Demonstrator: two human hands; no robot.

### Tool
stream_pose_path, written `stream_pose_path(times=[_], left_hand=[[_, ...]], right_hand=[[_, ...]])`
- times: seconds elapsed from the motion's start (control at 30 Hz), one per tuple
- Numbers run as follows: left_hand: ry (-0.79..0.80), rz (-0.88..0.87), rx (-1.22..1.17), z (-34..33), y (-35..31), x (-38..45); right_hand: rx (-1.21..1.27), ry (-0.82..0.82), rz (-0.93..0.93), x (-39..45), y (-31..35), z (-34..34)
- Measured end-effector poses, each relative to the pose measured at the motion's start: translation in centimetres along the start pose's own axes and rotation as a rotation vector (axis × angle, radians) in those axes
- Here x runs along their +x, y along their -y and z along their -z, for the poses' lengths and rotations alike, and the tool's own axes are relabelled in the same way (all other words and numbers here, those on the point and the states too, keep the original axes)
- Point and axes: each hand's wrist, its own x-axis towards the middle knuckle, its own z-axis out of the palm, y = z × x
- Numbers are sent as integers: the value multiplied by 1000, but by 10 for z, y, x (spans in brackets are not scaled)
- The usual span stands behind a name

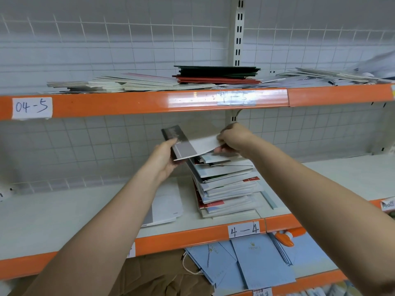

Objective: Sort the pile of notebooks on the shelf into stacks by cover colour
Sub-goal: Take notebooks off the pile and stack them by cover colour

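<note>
Hands both on one grey notebook [188,144]: left hand [165,159] grips its near end, right hand [232,139] pinches the far edge, right above the messy pile [224,186] on the middle shelf [64,210].

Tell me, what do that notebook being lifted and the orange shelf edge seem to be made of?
The lifted notebook, held by the left hand and right hand, looks like paper with a matte card cover: it is thin and bends slightly. The orange shelf edge seems glossy plastic or painted metal, judging by its bright reflections.
</note>
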Motion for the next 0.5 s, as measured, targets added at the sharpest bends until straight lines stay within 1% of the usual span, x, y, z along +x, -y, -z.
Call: stream_pose_path(times=[0.03,0.07,0.13,0.17,0.2,0.27,0.37,0.43,0.5], left_hand=[[-45,-8,-31,1,-2,1],[-85,-14,-30,4,-3,3],[-134,-17,-7,19,-1,5],[-155,-11,0,29,2,6],[-182,-5,12,40,5,8],[-241,0,47,64,14,8],[-311,31,77,93,32,7],[-349,62,110,110,44,6],[-387,72,216,122,56,6]], right_hand=[[-57,-2,27,0,0,1],[-164,-42,67,3,0,2],[-489,-161,117,8,-2,9],[-646,-198,107,10,-3,13],[-771,-199,78,11,-5,16],[-941,-135,3,14,-10,20],[-1049,-55,-79,15,-9,21],[-1046,-23,-111,16,-5,20],[-1032,-7,-131,14,-1,19]])
